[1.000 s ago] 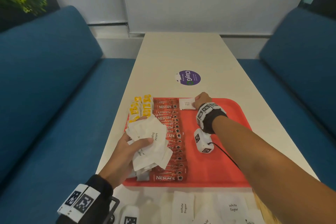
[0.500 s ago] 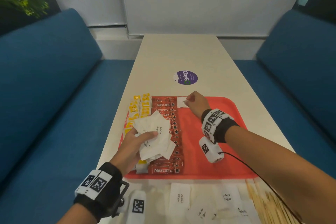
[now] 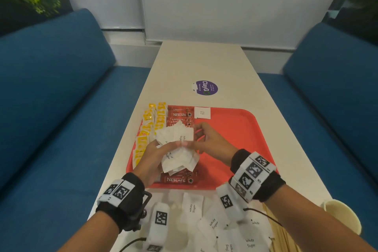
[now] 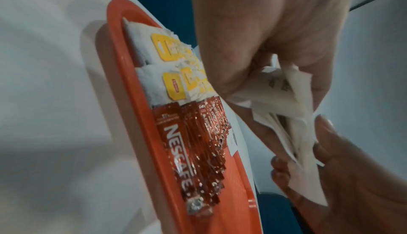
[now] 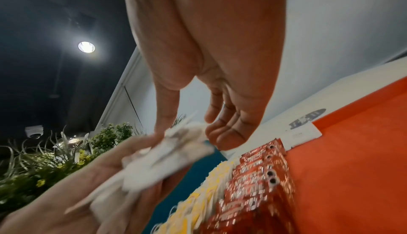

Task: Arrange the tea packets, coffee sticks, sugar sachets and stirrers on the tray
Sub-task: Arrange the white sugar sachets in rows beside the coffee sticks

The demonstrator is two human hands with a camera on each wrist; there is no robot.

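Though well begun, far from finished. Nearest, on the cream table (image 3: pixel 200 63), loose white paper sugar sachets (image 3: pixel 192 208) scattered off the tray, with pale wooden stirrers (image 3: pixel 280 237) at the right edge near a cream paper cup (image 3: pixel 343 217); none of the stirrers on the tray, as far as visible.

Above the near half of the red plastic tray (image 3: pixel 235 129), gripped in the left hand (image 3: pixel 152 159) with fingers curled round it, a fanned bundle of white sugar sachets (image 3: pixel 178 149). Meeting its right edge, the right hand (image 3: pixel 212 141), thumb and forefinger pinching at the outer sachet, other fingers loosely bent; too blurred to tell whether that sachet is free of the rest.

Underneath, done by the look of it: a long column of red foil coffee sticks (image 3: pixel 180 114) down the tray, and along its left rim two rows of white tea packets (image 3: pixel 151 120) with yellow tags.

Farther on, at the tray's far edge just beside the top coffee stick, a single white sugar sachet (image 3: pixel 202 112) lying flat, seemingly the start of a sugar column. Leaves nearly all the sugar and every stirrer to place.

Beyond, a round purple sticker (image 3: pixel 206 87) on the bare table.
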